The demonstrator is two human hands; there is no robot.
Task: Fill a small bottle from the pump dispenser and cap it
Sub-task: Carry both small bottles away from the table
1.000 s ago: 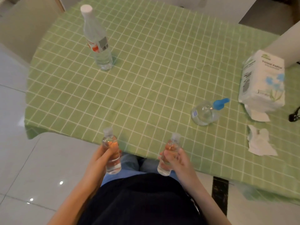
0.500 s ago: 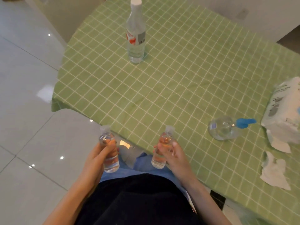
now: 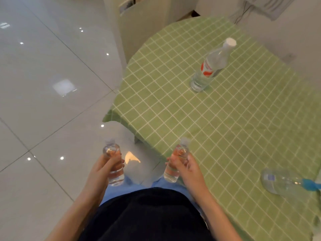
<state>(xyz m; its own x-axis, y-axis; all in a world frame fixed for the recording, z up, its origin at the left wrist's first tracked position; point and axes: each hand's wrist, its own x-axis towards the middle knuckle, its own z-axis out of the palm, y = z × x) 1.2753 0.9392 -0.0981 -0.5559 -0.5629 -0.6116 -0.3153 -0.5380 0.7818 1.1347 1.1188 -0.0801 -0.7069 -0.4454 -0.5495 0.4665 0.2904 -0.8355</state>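
My left hand point(image 3: 104, 169) grips a small clear capped bottle point(image 3: 112, 153) upright over the floor, left of the table. A second small clear capped bottle point(image 3: 178, 153) stands upright in my right hand point(image 3: 186, 166), which grips it at the table's near edge. Both bottles hold clear liquid. The clear round pump dispenser point(image 3: 278, 182) with its blue pump head point(image 3: 310, 183) sits on the table at the far right, apart from both hands.
A tall clear water bottle point(image 3: 211, 66) with a white cap and red label stands at the back of the green checked tablecloth point(image 3: 225, 127). Glossy white floor tiles point(image 3: 43, 84) lie to the left. A pale cabinet point(image 3: 139, 28) stands behind the table.
The view has swung left, so the table and dispenser sit further right and the tissue pack has left the frame. Both hands still hold their bottles as before.
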